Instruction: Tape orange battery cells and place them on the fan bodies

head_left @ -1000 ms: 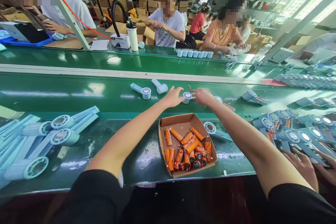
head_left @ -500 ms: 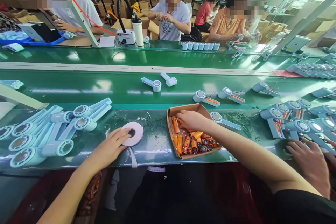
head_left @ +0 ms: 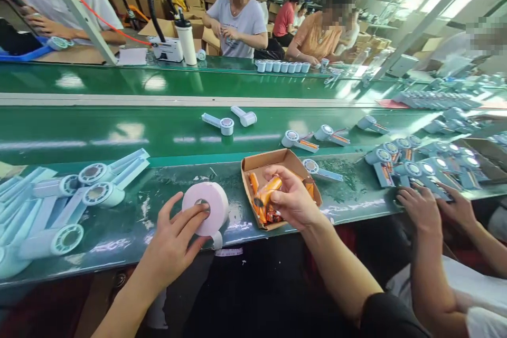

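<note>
My left hand (head_left: 176, 235) grips a roll of white tape (head_left: 217, 203), fingers in its core and thumb low at its near side. The roll is tilted up, and a loose tape end (head_left: 217, 240) hangs by the bench edge. Between the thumb and fingers of my right hand (head_left: 297, 203) is an orange-wrapped battery (head_left: 271, 189), held just above a shallow cardboard box (head_left: 273, 160). More orange batteries (head_left: 253, 182) lie inside that box, partly hidden by my hand.
Light-blue fan housings (head_left: 95, 182) are piled at left. Others with orange batteries fitted (head_left: 307, 145) lie behind the box and at right. A co-worker's hands (head_left: 422, 208) work close on my right. Across the green conveyor (head_left: 166, 132) sit more people.
My right hand has come up out of the box with a battery. My left hand has tilted the tape roll up from the bench. The view has swung rightward.
</note>
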`<action>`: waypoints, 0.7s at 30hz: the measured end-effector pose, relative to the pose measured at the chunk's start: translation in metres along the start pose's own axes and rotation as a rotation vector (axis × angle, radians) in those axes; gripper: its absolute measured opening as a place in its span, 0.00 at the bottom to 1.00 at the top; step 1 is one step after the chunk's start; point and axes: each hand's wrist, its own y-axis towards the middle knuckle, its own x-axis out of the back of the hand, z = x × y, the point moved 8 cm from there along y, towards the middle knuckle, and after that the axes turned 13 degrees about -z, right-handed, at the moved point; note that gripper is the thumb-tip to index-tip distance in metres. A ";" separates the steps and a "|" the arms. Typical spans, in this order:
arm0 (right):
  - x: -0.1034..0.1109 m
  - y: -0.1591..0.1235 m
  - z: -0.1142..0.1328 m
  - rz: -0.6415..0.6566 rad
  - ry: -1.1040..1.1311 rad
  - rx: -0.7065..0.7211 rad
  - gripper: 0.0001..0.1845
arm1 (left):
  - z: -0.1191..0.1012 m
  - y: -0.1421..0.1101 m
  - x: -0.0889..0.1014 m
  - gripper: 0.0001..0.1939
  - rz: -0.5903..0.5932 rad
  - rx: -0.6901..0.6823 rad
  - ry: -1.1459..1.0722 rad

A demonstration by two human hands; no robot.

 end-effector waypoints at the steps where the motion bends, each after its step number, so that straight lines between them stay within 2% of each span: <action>1: 0.000 -0.003 -0.003 -0.051 0.023 0.011 0.24 | -0.001 0.001 -0.001 0.16 -0.005 -0.004 -0.007; 4: 0.004 -0.010 0.000 -0.171 -0.020 0.115 0.22 | -0.009 0.005 -0.004 0.17 0.013 -0.013 -0.020; 9: 0.015 -0.024 0.027 -0.387 -0.506 0.501 0.11 | -0.028 0.010 -0.007 0.16 0.053 -0.038 0.012; 11: 0.015 -0.031 0.032 -0.463 -0.616 0.613 0.09 | -0.036 0.012 -0.008 0.16 0.060 -0.052 0.033; 13: 0.015 -0.038 0.027 -0.531 -0.646 0.667 0.08 | -0.042 0.014 -0.009 0.16 0.060 -0.075 0.057; 15: 0.015 -0.042 0.013 -0.542 -0.646 0.642 0.07 | -0.045 0.016 -0.008 0.16 0.046 -0.087 0.085; 17: 0.014 -0.041 -0.007 -0.471 -0.604 0.532 0.08 | -0.043 0.018 -0.005 0.16 0.020 -0.093 0.112; 19: 0.014 -0.031 -0.024 -0.336 -0.492 0.346 0.16 | -0.040 0.019 -0.001 0.16 0.005 -0.122 0.134; 21: 0.008 -0.020 -0.033 -0.139 -0.389 0.129 0.26 | -0.035 0.021 0.002 0.18 0.000 -0.175 0.151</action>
